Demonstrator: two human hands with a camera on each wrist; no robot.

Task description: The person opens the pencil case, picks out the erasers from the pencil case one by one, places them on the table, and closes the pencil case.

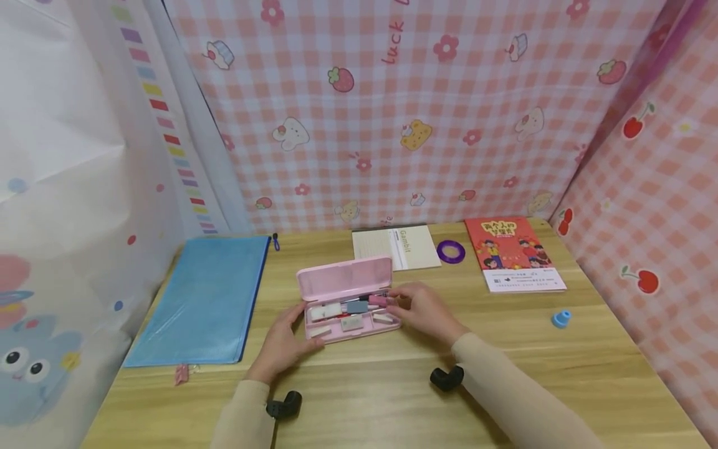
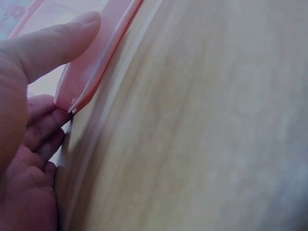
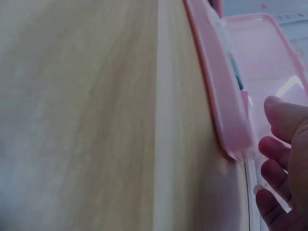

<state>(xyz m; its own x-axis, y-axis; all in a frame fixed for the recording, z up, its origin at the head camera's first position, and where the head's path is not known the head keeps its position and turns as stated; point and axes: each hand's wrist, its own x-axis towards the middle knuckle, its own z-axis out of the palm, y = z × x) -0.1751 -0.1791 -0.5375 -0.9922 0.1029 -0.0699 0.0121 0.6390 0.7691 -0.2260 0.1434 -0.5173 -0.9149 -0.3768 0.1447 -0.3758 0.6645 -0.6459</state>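
sleeves (image 1: 244,411) | pink pencil case (image 1: 335,328) | long axis left-right | lid (image 1: 344,279) far side

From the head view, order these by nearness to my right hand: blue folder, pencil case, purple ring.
1. Pencil case, right at your right hand.
2. Purple ring, beyond that hand, slightly right.
3. Blue folder, over on your left.
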